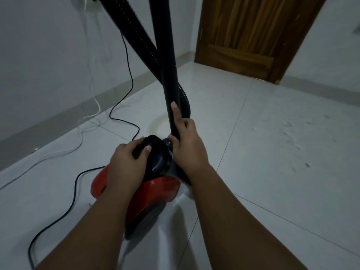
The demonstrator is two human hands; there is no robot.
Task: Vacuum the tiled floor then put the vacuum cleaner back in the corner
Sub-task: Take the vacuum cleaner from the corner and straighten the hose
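Observation:
A red and black canister vacuum cleaner sits on the white tiled floor below me. My left hand grips its black carry handle on top. My right hand holds the lower end of the black rigid wand, which stands nearly upright. The ribbed black hose crosses behind the wand and loops down to the canister's front. Both rise out of the top of the frame.
A black power cord and a white cable trail over the floor on the left along the wall and skirting. A wooden door stands at the back right. Dust specks lie on the tiles to the right.

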